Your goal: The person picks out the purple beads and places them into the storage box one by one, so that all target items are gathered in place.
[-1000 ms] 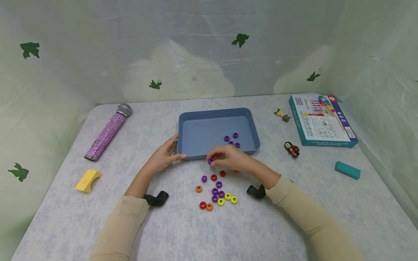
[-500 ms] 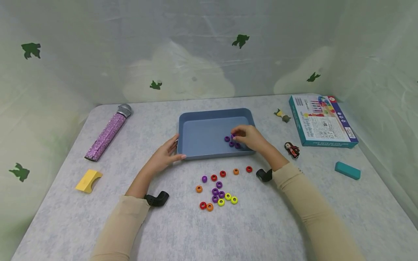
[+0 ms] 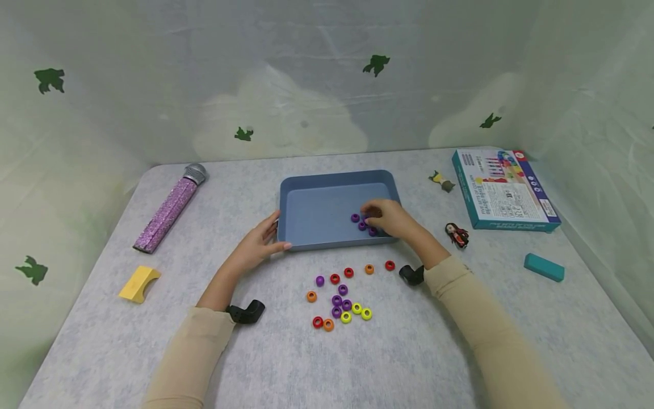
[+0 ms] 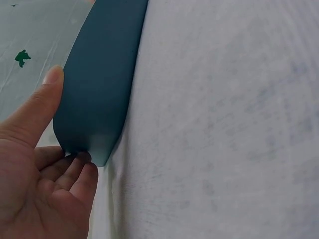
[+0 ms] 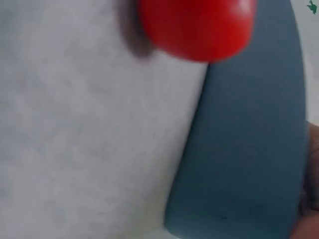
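Blue tray (image 3: 317,213), left hand (image 3: 252,245) gripping it, round purple beads (image 3: 355,218), right hand (image 3: 390,218), grip unclear

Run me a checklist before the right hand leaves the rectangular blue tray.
1. Left hand touching the rectangular blue tray at its near left corner: ok.
2. Only small round purple beads visible in the tray: ok.
3. Right hand free of any bead: cannot tell; hold or release is unclear at the fingers.
4. Purple beads off the pale mottled tabletop: not ok; five lie there.
5. Round red bead clear of the black right-wrist device: ok in the head view, narrowly.
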The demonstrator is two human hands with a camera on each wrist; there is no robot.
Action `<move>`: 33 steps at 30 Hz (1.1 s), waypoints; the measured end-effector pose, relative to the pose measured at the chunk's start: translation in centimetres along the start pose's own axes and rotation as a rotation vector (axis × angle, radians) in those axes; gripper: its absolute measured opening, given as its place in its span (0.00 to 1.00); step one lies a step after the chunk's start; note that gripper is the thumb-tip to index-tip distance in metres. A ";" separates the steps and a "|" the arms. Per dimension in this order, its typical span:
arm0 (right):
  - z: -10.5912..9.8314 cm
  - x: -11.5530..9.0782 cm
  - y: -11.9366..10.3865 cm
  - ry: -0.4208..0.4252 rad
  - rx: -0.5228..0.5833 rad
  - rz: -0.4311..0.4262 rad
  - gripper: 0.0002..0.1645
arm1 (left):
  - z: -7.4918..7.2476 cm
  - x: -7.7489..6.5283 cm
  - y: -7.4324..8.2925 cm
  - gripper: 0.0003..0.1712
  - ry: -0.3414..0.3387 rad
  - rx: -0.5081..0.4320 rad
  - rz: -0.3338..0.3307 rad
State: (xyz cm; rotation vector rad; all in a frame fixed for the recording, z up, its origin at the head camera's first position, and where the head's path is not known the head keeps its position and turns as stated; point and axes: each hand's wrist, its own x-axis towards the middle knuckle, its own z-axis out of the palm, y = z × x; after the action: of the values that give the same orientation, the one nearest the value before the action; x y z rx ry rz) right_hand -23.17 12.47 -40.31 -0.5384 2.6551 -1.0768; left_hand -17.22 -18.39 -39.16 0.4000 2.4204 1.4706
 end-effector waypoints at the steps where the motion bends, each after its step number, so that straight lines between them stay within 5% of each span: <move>1: -0.1 -0.3 -0.2 0.008 0.014 -0.023 0.16 | 0.0 0.0 0.0 0.49 -0.001 0.001 0.000; 9: 0.2 -4.3 -2.8 0.054 0.150 -0.339 0.19 | -0.1 0.0 0.0 0.48 -0.002 -0.005 0.006; 13: 1.5 -6.2 -3.9 0.003 0.184 -0.446 0.19 | -0.1 0.1 0.1 0.48 -0.003 -0.003 0.003; 23: 6.0 -8.4 -3.4 -0.227 0.230 -0.330 0.15 | -0.1 0.0 0.1 0.49 -0.007 -0.011 -0.004; 33: 7.5 -8.6 -3.1 -0.236 0.040 -0.377 0.11 | 0.0 0.0 0.1 0.49 -0.006 0.004 -0.010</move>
State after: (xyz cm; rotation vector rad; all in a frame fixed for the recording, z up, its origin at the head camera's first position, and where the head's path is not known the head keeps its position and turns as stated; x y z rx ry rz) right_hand -12.05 9.28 -42.83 -1.1160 2.3768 -1.0782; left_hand -17.18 -18.39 -39.07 0.3919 2.4180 1.4586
